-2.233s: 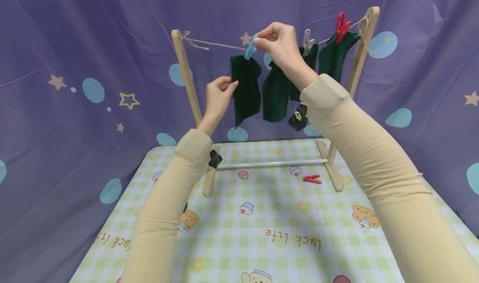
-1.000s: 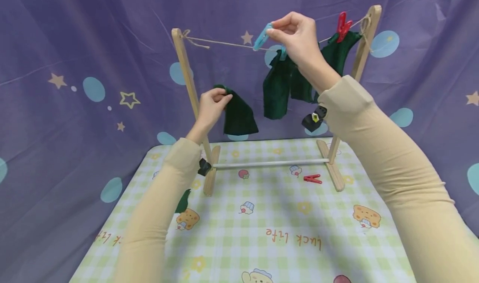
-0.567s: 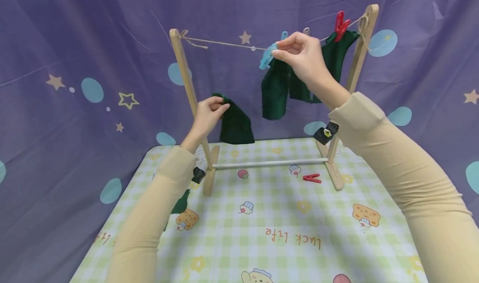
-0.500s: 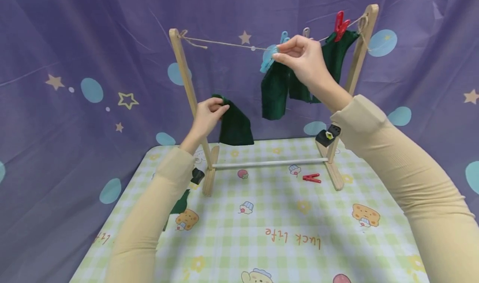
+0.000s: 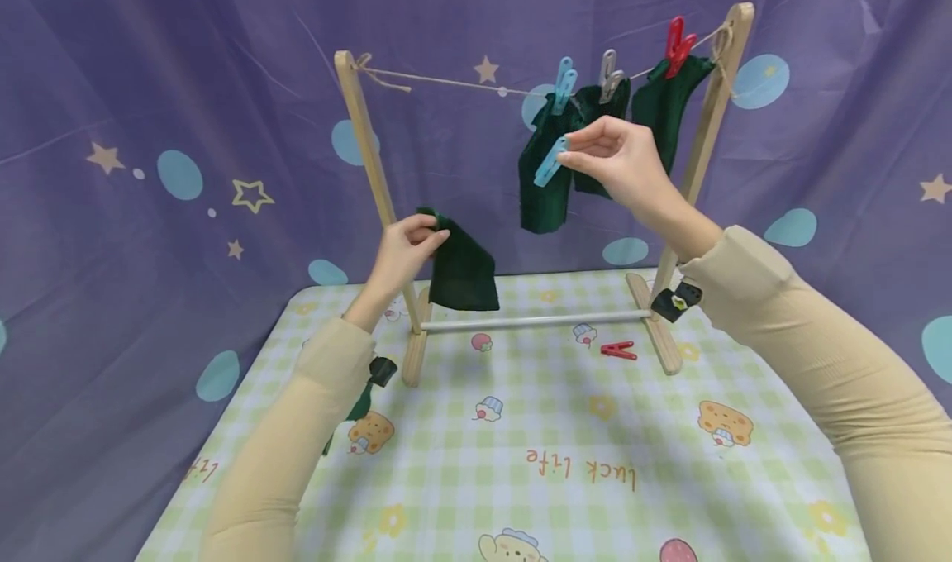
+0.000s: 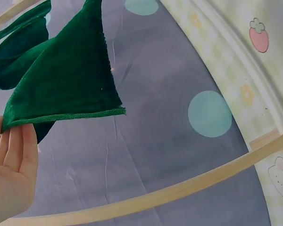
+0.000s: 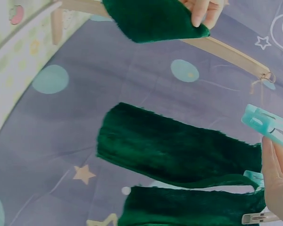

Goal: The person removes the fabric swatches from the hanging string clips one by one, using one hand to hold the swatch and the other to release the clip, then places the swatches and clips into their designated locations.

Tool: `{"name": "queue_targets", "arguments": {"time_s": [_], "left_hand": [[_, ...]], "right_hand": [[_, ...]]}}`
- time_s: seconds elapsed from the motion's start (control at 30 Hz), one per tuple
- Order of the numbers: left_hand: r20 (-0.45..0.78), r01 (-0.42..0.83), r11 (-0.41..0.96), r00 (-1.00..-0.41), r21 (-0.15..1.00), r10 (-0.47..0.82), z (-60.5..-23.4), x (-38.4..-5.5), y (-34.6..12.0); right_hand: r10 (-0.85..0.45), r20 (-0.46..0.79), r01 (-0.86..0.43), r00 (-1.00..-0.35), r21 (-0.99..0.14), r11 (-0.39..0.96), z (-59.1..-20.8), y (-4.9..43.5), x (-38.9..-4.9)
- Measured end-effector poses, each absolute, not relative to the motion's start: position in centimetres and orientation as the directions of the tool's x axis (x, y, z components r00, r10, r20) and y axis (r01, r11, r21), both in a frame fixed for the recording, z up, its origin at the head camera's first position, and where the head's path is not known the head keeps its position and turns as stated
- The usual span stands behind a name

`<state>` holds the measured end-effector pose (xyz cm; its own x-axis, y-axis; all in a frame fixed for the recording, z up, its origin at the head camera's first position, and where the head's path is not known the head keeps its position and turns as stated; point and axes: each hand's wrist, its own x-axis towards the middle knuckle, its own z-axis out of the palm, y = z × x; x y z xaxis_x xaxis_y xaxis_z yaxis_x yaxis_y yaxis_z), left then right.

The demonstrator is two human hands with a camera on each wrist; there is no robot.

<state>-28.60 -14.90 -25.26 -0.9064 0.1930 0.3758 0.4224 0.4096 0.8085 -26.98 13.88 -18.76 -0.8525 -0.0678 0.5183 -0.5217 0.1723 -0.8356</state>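
My left hand (image 5: 405, 248) pinches a dark green cloth piece (image 5: 463, 274) by its top corner. The cloth hangs below the string (image 5: 454, 81), beside the left post. Between thumb and fingers, my right hand (image 5: 625, 161) holds a light blue clothespin (image 5: 550, 163) in front of the hung cloths. Three green cloth pieces hang on the right half of the string. A blue clothespin (image 5: 564, 89) holds the left one (image 5: 541, 198), a grey clothespin (image 5: 610, 78) the middle one (image 5: 591, 103), and a red clothespin (image 5: 677, 50) the right one (image 5: 658, 111).
The string runs between two wooden posts (image 5: 364, 149), joined low down by a white rod (image 5: 535, 322). A loose red clothespin (image 5: 619, 350) lies on the checked tablecloth (image 5: 550, 397). More green cloth (image 5: 360, 405) shows beside the left forearm. A purple curtain (image 5: 186, 66) hangs behind.
Earlier the blue clothespin was on the top edge of the left hand's cloth, near the string. The cloth came away and moved down and left; the right hand moved right, then down, with the clothespin.
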Motion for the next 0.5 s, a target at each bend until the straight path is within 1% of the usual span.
{"name": "queue_targets", "arguments": {"time_s": [0.27,0.5], "left_hand": [[0.372,0.414,0.427,-0.910,0.804,0.181,-26.4,-27.6,-16.1],[0.396,0.429,0.415,-0.903,0.802,0.168,-27.4,-26.6,-17.0]], "right_hand": [[-0.097,0.496,-0.505,-0.863,-0.845,0.173,-20.9,14.7,-26.2],[-0.109,0.485,-0.497,-0.868,-0.853,0.157,-22.7,15.4,-25.7]]}}
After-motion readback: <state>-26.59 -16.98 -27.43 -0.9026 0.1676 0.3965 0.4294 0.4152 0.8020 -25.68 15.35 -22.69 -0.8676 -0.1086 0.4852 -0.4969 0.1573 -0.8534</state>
